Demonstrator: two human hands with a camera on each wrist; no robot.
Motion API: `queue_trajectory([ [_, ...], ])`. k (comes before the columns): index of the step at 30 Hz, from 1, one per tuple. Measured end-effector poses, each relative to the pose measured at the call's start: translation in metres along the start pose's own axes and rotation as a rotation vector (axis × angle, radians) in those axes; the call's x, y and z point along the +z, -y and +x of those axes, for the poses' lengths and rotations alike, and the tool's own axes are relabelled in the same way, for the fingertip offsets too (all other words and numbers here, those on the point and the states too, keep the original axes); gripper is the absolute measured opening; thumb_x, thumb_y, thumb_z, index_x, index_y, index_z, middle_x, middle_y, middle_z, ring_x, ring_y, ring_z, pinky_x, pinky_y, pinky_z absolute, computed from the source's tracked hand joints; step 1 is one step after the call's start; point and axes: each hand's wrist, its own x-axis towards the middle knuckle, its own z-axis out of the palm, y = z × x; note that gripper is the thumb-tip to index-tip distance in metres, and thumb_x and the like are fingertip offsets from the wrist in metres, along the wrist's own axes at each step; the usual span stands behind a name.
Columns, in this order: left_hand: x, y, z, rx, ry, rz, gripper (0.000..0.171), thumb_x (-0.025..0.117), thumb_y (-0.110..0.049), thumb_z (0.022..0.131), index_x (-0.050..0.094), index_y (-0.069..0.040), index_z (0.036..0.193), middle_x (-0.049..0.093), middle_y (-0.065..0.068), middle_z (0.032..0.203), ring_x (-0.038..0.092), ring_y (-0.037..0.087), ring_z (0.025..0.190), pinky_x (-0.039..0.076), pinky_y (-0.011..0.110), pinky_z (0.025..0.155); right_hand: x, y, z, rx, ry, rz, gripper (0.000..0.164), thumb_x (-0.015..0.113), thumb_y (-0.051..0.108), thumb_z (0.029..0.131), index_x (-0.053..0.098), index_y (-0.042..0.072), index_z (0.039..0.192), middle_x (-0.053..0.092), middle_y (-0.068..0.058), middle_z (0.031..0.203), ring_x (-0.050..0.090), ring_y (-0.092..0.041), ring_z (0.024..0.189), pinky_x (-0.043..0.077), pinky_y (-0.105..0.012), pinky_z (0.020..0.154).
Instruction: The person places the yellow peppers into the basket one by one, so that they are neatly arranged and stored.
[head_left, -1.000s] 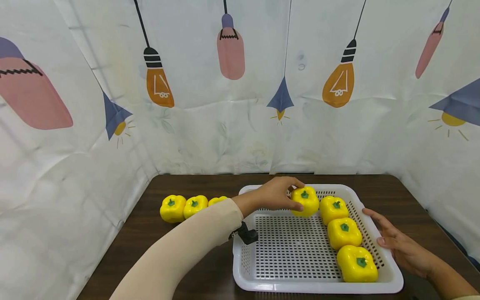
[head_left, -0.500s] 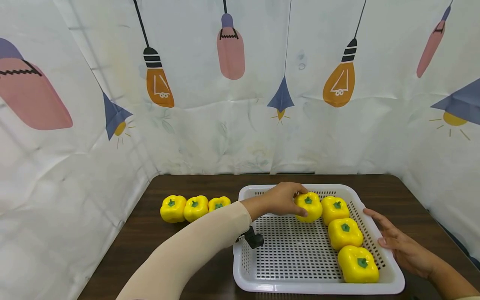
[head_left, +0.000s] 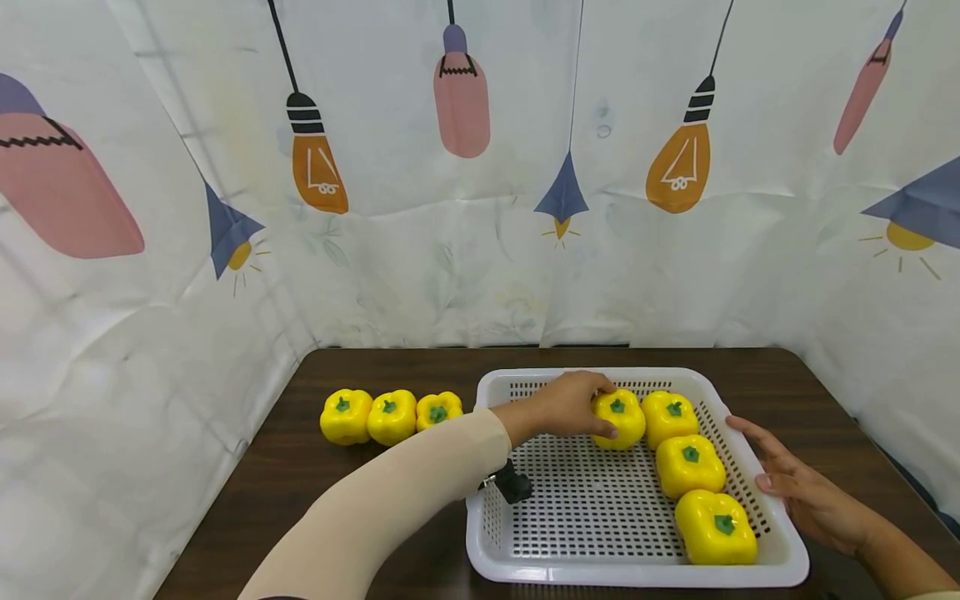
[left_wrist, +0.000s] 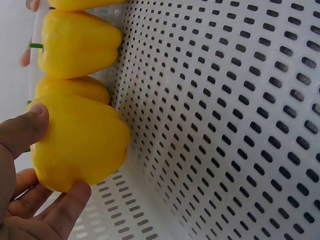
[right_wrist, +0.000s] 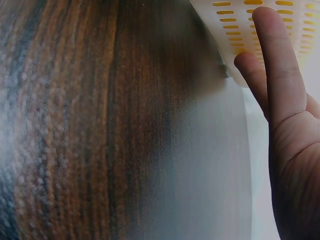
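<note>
In the head view my left hand (head_left: 570,405) grips a yellow bell pepper (head_left: 621,421) with a green stem, inside the white perforated basket (head_left: 637,575). The left wrist view has thumb and fingers around that pepper (left_wrist: 80,142), low in the basket. Three more yellow peppers stand in a row along the basket's right wall: a far one (head_left: 671,420), a middle one (head_left: 690,465) and a near one (head_left: 716,528). The held pepper is right beside the far one. My right hand (head_left: 813,498) rests with extended fingers against the basket's outer right side, also shown in the right wrist view.
Three yellow peppers form a row on the dark wooden table (head_left: 262,508), left of the basket: a left one (head_left: 346,417), a middle one (head_left: 392,418) and a right one (head_left: 438,409), partly behind the left sleeve. A lamp-patterned white curtain (head_left: 495,275) surrounds the table.
My left hand has moved a little right, down and nearer with the pepper, bringing it lower in the basket beside the far pepper. The right hand stays at the basket's side.
</note>
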Motion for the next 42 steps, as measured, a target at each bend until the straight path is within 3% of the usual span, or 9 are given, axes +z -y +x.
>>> queue_trajectory([
  [14, 0.011, -0.001, 0.002, -0.009, -0.037, -0.046, 0.058, 0.087, -0.033, 0.084, 0.067, -0.011, 0.134, 0.065, -0.005, 0.13, 0.059, 0.006, 0.113, 0.048, 0.017, 0.094, 0.001, 0.0, 0.001, -0.011, 0.011, 0.02, 0.069, 0.021, 0.01, 0.108, 0.004, 0.056, 0.157, 0.042, 0.019, 0.15, 0.055, -0.03, 0.13, 0.046, -0.068, 0.097],
  [25, 0.012, -0.004, 0.001, -0.018, -0.047, 0.005, 0.058, 0.089, -0.034, 0.082, 0.067, -0.013, 0.132, 0.065, -0.007, 0.128, 0.058, 0.007, 0.113, 0.047, 0.02, 0.098, 0.0, 0.0, 0.001, -0.01, 0.005, 0.021, 0.069, 0.02, 0.011, 0.107, 0.006, 0.057, 0.156, 0.042, 0.021, 0.149, 0.056, -0.03, 0.129, 0.045, -0.071, 0.095],
  [31, 0.011, -0.006, -0.001, -0.02, -0.04, 0.052, 0.061, 0.089, -0.037, 0.081, 0.066, -0.014, 0.133, 0.064, -0.006, 0.13, 0.057, 0.008, 0.119, 0.045, 0.022, 0.102, 0.0, 0.0, 0.0, -0.014, 0.004, 0.025, 0.069, 0.02, 0.011, 0.107, 0.006, 0.057, 0.157, 0.041, 0.022, 0.15, 0.055, -0.029, 0.13, 0.045, -0.071, 0.095],
  [42, -0.005, -0.003, -0.011, 0.001, -0.012, 0.04, 0.072, 0.087, -0.04, 0.083, 0.057, -0.019, 0.146, 0.056, -0.006, 0.144, 0.05, 0.012, 0.134, 0.041, 0.031, 0.11, -0.002, -0.001, 0.0, -0.009, 0.013, 0.024, 0.069, 0.019, 0.01, 0.108, 0.004, 0.056, 0.157, 0.041, 0.021, 0.15, 0.053, -0.027, 0.131, 0.045, -0.068, 0.098],
])
